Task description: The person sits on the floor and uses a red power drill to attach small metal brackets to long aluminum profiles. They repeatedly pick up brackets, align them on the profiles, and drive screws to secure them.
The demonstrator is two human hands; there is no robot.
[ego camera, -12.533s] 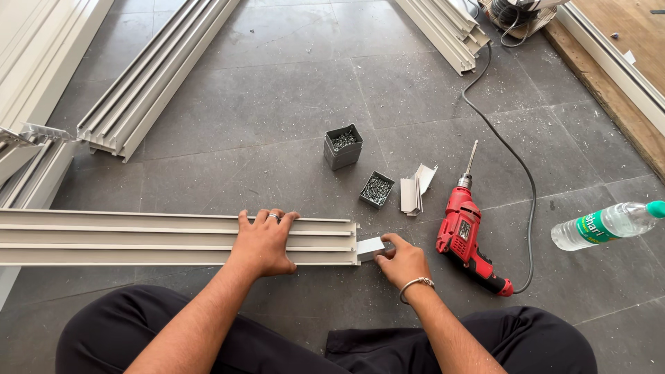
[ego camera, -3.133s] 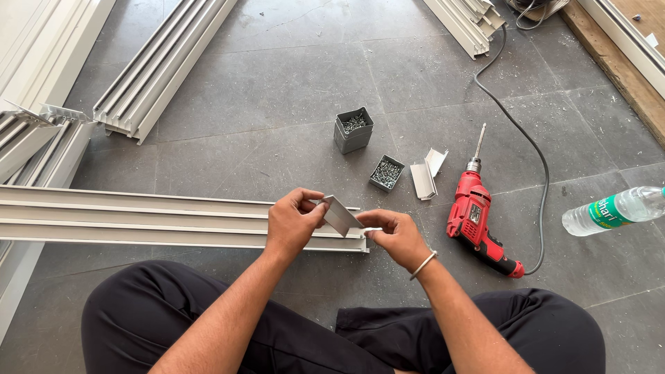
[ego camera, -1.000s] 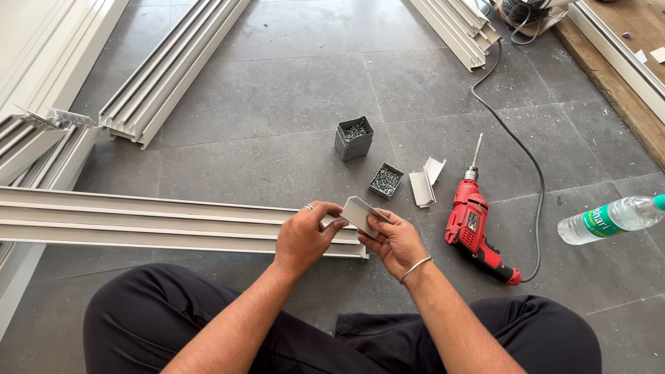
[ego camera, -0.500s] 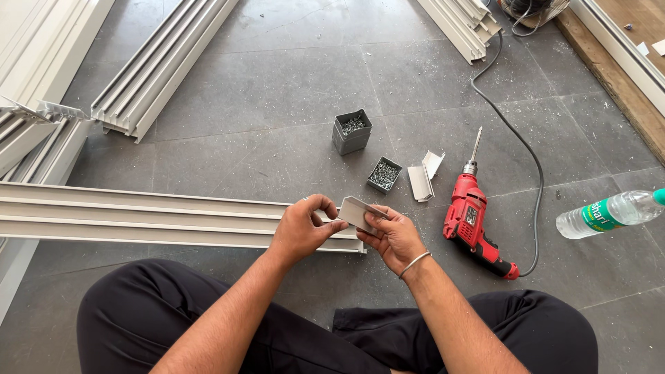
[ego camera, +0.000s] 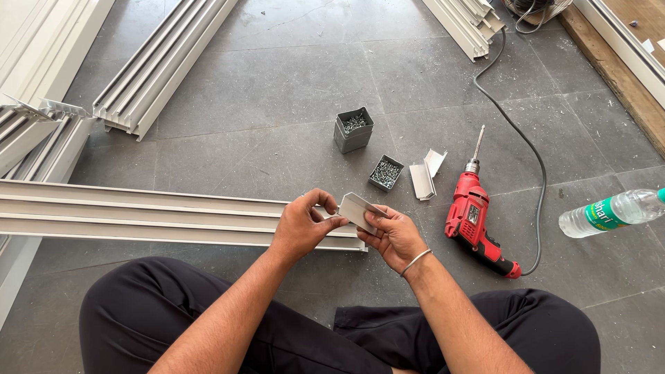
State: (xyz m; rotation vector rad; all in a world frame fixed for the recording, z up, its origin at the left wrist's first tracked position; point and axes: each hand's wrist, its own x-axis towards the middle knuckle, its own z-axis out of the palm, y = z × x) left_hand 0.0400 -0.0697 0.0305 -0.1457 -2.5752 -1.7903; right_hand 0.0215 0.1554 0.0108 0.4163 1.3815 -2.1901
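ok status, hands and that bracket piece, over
Left hand and right hand both pinch the small white bracket. Held above the end of the long white rail. Nothing in the way.

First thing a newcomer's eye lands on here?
Likely the red drill on the grey floor at right, its cord running up the frame. Next, centre: the left hand and right hand holding a small white bracket over the end of a long white rail.

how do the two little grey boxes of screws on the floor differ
The taller grey box stands farther from the person; the shallow grey box is lower, smaller and sits nearer the red drill. Both are open-topped, square, hold small screws and rest untouched on the floor.
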